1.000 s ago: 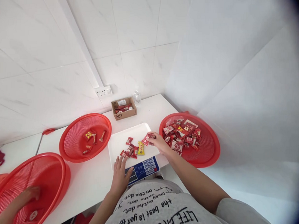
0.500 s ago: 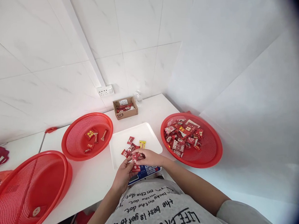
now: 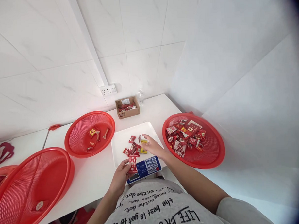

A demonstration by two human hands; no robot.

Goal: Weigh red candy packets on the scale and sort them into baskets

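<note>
On the counter (image 3: 98, 179) we see the big left basket (image 3: 56, 180) cut off by the frame. The full basket (image 3: 215, 158) sits at the right edge, within easy reach of the tray (image 3: 147, 130) at the front edge. Our right hand (image 3: 153, 147) hovers over the tray, fingers spread. Our left hand (image 3: 122, 176) pinches a red packet (image 3: 133, 162) upright over the scale (image 3: 148, 166), hiding its display.

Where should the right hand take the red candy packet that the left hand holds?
Pinch its top right corner, coming from above and the right. The red candy packet stands roughly upright beside the scale keypad, and the left hand grips its left edge, so top and right side look free. The right hand, open over the white tray, is on that side.
</note>
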